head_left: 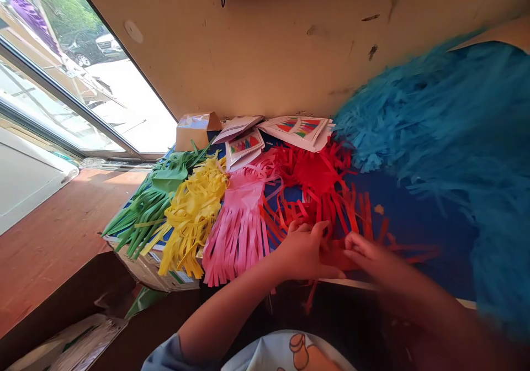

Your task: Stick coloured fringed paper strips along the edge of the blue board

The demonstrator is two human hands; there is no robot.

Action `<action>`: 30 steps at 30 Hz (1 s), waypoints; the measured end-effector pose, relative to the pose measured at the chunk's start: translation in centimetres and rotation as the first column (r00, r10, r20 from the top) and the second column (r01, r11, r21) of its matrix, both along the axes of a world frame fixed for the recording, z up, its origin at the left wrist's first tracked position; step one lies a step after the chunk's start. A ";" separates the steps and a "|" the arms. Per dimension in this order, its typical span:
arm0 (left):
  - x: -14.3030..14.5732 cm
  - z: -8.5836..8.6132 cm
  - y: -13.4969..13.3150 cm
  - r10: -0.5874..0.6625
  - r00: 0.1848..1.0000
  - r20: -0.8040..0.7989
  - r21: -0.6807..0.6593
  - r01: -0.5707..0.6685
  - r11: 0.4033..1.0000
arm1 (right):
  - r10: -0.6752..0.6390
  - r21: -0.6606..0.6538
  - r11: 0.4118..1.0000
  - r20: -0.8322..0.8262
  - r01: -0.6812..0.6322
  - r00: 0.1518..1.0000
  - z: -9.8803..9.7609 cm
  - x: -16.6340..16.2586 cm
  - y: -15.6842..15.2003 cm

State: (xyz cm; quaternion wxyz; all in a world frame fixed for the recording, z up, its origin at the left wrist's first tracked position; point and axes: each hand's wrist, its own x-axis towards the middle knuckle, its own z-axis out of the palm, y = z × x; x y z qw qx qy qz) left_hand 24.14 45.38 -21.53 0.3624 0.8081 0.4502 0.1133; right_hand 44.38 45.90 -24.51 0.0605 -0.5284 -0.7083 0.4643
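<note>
My left hand [301, 252] lies over red fringed paper, its thumb and index finger spread apart. Just to its right, my right hand [366, 252] is closed, with finger and thumb pinched at a piece of red fringed paper [337, 255] between the hands. Its outline is slightly blurred. More red fringe [317, 169] is heaped behind my hands on the blue tabletop [414, 216]. Left of it, pink fringed paper [240, 222] hangs over the front edge, followed by a yellow bunch [194, 211] and a green bunch [159, 194].
A large mass of blue fringe [439, 111] fills the right side. Printed paper packets [296, 130] and a small tan box [197, 128] stand by the wall. An open cardboard box [136, 332] sits below at the left, near a glass door [120, 84].
</note>
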 end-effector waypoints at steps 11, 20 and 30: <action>0.0 0.1 -0.8 -0.124 0.980 -0.155 0.078 0.138 0.987 | -0.097 0.180 0.981 0.134 0.072 0.986 -0.2 0.5 -2.0; -2.2 -0.8 -2.8 -0.051 0.987 -0.150 0.185 0.079 0.980 | -0.064 0.164 0.985 0.112 0.045 0.992 0.2 1.6 -3.5; -0.9 -2.4 -3.5 0.135 0.976 -0.173 0.304 -0.078 0.950 | -0.169 0.294 0.948 0.132 0.124 0.977 -1.3 2.4 -3.3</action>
